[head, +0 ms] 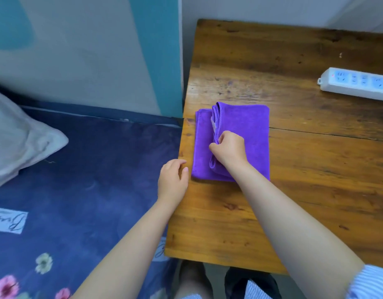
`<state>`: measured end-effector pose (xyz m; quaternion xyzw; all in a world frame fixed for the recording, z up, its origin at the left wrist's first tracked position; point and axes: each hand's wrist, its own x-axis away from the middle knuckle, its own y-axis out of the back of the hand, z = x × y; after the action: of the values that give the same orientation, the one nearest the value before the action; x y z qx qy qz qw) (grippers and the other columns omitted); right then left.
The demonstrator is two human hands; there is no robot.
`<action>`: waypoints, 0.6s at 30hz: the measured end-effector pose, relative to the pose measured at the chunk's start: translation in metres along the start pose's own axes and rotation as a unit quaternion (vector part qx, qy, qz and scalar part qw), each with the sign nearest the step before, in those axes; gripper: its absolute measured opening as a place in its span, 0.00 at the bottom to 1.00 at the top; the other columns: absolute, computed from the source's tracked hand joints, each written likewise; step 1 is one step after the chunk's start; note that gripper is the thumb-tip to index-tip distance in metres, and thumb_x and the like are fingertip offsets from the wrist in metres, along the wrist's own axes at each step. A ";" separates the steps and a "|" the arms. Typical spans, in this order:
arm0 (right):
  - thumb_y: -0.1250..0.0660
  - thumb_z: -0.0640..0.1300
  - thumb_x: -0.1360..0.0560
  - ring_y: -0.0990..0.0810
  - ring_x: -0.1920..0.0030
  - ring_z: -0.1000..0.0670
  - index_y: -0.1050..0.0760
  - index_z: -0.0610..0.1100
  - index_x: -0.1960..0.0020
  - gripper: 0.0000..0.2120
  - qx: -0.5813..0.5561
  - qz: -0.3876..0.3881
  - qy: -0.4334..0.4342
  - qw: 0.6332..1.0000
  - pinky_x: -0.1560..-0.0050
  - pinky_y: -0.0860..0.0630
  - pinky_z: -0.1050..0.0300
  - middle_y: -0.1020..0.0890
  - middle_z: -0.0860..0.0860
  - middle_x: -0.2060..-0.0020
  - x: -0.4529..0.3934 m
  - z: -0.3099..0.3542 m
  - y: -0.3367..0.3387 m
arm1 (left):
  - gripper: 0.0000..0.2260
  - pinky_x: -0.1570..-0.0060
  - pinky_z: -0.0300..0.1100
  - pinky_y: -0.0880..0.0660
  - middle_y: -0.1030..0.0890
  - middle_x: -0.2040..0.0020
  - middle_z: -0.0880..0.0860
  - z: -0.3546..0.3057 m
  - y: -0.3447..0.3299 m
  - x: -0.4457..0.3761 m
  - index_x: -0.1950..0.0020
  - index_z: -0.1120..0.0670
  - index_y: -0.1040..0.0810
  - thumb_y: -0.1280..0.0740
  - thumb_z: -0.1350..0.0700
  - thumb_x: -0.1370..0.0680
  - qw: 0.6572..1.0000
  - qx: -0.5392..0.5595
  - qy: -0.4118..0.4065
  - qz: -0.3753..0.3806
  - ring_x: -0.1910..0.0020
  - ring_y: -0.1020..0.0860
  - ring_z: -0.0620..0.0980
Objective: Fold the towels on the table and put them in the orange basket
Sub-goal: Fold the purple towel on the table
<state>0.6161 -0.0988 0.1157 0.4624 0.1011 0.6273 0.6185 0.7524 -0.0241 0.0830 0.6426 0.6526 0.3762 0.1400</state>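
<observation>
While lying folded near the table's (294, 190) left edge, purple towel (251, 130) pinched at its stacked edges by right hand (228, 147). Left hand (173, 182) loosely curled, holding nothing, at the table edge just beside the towel (power strip (356, 83) well apart, far right).

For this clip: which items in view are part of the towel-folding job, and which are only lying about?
Part of the job:
- purple towel
- wooden table
- right hand, gripping the towel's folded edge
- left hand, at the table's edge

Lying about:
- white power strip
- pillow
- floral bedsheet

The orange basket is not in view.
</observation>
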 end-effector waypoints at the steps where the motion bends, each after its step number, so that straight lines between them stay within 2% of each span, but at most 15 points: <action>1: 0.38 0.37 0.30 0.33 0.60 0.45 0.40 0.43 0.70 0.14 0.015 0.000 -0.004 1.000 0.67 0.45 0.61 0.30 0.46 0.67 0.000 0.003 -0.007 | 0.11 0.42 0.41 0.33 0.23 0.42 0.56 0.004 0.003 -0.001 0.42 0.61 0.24 0.40 0.61 0.22 1.000 0.020 0.012 -0.002 0.40 0.28 0.53; 3: 0.38 0.37 0.29 0.33 0.60 0.45 0.39 0.42 0.68 0.12 0.022 -0.005 -0.015 1.000 0.62 0.40 0.59 0.29 0.45 0.63 0.001 0.004 -0.015 | 0.11 0.45 0.39 0.33 0.22 0.44 0.56 0.009 0.010 -0.003 0.43 0.60 0.23 0.41 0.62 0.22 0.999 0.045 0.026 -0.004 0.42 0.27 0.52; 6: 0.38 0.37 0.29 0.32 0.59 0.46 0.35 0.40 0.63 0.07 0.016 -0.014 -0.023 1.000 0.62 0.37 0.57 0.28 0.45 0.63 0.001 0.004 -0.022 | 0.10 0.48 0.37 0.33 0.22 0.45 0.54 0.019 0.018 -0.005 0.44 0.60 0.23 0.41 0.62 0.22 0.998 0.058 0.036 0.005 0.44 0.27 0.50; 10: 0.38 0.38 0.29 0.28 0.62 0.43 0.39 0.43 0.69 0.13 -0.002 -0.018 -0.018 1.000 0.61 0.30 0.52 0.32 0.50 0.72 0.000 0.006 -0.023 | 0.11 0.49 0.36 0.33 0.23 0.44 0.54 0.029 0.022 -0.007 0.43 0.59 0.24 0.42 0.62 0.21 0.996 0.067 0.049 0.019 0.47 0.29 0.44; 14: 0.37 0.38 0.29 0.31 0.63 0.46 0.34 0.39 0.64 0.07 0.007 -0.043 0.013 0.999 0.69 0.40 0.57 0.33 0.50 0.72 0.004 0.008 -0.025 | 0.11 0.50 0.36 0.33 0.23 0.45 0.54 0.033 0.023 -0.008 0.43 0.59 0.23 0.42 0.62 0.21 0.996 0.067 0.048 0.024 0.49 0.29 0.44; 18: 0.37 0.39 0.28 0.31 0.63 0.48 0.34 0.39 0.63 0.08 0.016 -0.047 0.035 0.998 0.65 0.39 0.59 0.29 0.47 0.68 0.009 0.010 -0.030 | 0.12 0.49 0.35 0.33 0.22 0.44 0.54 0.031 0.022 -0.011 0.42 0.59 0.23 0.42 0.62 0.21 0.997 0.055 0.027 0.053 0.47 0.27 0.46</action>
<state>0.6450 -0.0893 0.1042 0.4443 0.1543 0.6117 0.6361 0.7907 -0.0275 0.0734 0.6729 0.6407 0.3636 0.0666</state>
